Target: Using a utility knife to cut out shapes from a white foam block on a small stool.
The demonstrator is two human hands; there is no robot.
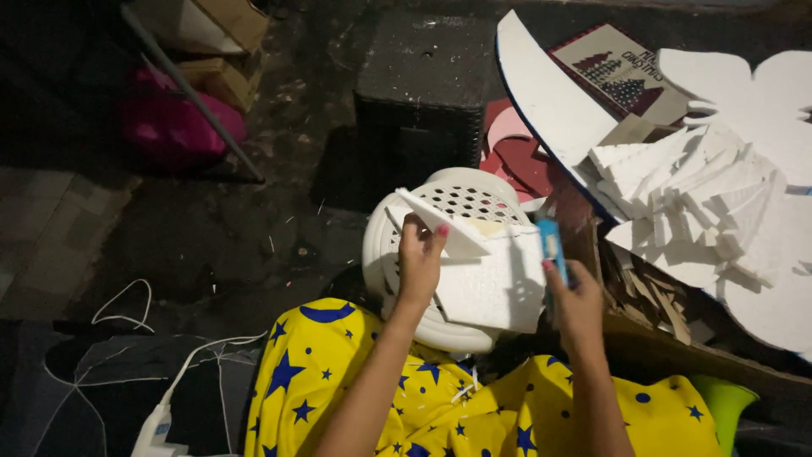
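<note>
My left hand (419, 261) grips the upper left part of a white foam piece (491, 279), thumb on its face. My right hand (575, 300) is closed around a blue utility knife (551, 245) at the foam's right edge, the knife pointing up. The foam rests over a white perforated plastic stool (461, 196) in front of my lap. My lap is covered by yellow cloth with blue stars (440, 398).
A pile of cut white foam wedges (685, 190) lies on large foam sheets (550, 101) at right. A black woven box (419, 101) stands behind the stool. A pink bag (173, 123), cardboard boxes (216, 25), white cords (127, 313) and a green object (723, 404) are around.
</note>
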